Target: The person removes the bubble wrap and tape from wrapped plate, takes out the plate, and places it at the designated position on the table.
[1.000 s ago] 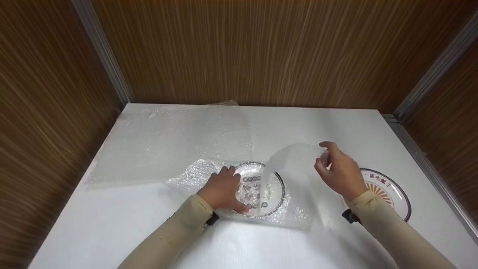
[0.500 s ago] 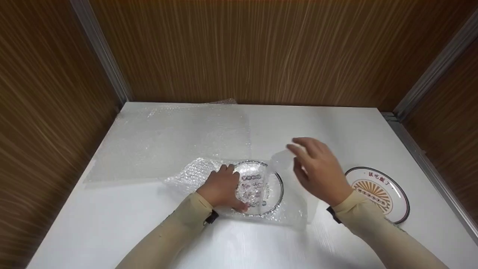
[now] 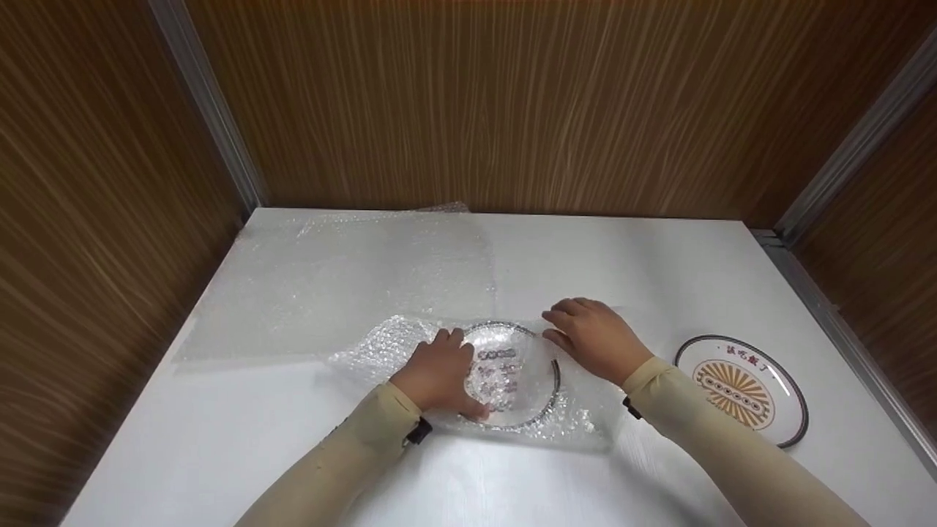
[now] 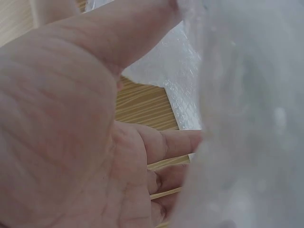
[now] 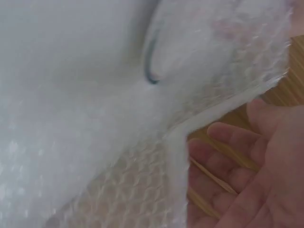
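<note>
A round plate (image 3: pixel 501 377) with a dark rim and printed lettering lies on the white table, under a layer of clear bubble wrap (image 3: pixel 384 348). My left hand (image 3: pixel 437 375) presses the wrap at the plate's left side, thumb and fingers spread. In the left wrist view its fingers (image 4: pixel 173 143) reach against the cloudy plastic. My right hand (image 3: pixel 596 338) touches the wrap at the plate's upper right edge, fingers slightly bent. In the right wrist view the right fingers (image 5: pixel 235 137) lie along the wrap's edge, with no pinch visible.
A second plate (image 3: pixel 743 388), with an orange sunburst and red characters, lies uncovered at the right, near my right forearm. A large flat bubble wrap sheet (image 3: pixel 329 285) covers the table's back left. Wood-grain panels (image 3: pixel 498 102) enclose the back and sides.
My right hand has let go of the lifted wrap flap and moved left and down onto the wrap by the plate. The flap now lies lower over the plate. My left hand stays put.
</note>
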Tool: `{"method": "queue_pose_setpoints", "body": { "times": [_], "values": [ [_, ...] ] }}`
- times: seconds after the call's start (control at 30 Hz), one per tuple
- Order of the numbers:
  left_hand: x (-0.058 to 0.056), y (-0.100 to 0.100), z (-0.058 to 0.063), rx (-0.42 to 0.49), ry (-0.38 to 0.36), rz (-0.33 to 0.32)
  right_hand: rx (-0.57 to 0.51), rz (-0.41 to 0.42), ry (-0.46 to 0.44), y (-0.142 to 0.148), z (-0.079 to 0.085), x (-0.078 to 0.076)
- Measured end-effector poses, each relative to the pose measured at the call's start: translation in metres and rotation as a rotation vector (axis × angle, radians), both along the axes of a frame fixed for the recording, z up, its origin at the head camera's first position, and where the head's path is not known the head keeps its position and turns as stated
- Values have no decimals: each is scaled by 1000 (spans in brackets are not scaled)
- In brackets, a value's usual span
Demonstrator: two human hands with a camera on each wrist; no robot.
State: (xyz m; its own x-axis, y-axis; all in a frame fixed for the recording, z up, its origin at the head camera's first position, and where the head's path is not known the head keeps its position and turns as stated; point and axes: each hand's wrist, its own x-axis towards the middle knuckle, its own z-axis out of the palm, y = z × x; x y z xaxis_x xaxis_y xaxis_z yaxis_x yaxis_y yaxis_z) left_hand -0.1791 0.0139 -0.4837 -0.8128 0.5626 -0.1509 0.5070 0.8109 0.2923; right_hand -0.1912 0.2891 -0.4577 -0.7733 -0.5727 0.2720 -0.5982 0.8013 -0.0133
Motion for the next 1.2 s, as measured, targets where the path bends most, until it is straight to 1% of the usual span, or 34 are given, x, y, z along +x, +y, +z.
{"method": "queue_pose_setpoints", "body": {
  "times": [0.1,0.23,0.37,0.5,0.67,0.77,0.87,1.1,1.2],
  "values": [
    [-1,0,-1,6,1,-1,26,-48,-38,15,-6,-2],
    [0,0,-2,20,-3,-3,55,-112,-117,32,-12,-4],
    [0,0,-2,15,-4,-5,65,-134,-148,40,-19,-7],
    [1,0,0,11,0,-7,49,-142,-196,42,-23,-8],
    [1,0,0,22,-5,-4,-4,-202,-317,43,-24,-11],
    [2,-1,-1,21,3,-6,-29,-224,-366,44,-25,-12],
    [3,-2,-3,20,12,-4,-31,-213,-372,45,-27,-13],
    [7,-4,-5,28,16,13,-19,-180,-334,47,-28,-13],
    [12,-3,-5,24,24,20,-9,-170,-323,46,-26,-11]
  ]
}}
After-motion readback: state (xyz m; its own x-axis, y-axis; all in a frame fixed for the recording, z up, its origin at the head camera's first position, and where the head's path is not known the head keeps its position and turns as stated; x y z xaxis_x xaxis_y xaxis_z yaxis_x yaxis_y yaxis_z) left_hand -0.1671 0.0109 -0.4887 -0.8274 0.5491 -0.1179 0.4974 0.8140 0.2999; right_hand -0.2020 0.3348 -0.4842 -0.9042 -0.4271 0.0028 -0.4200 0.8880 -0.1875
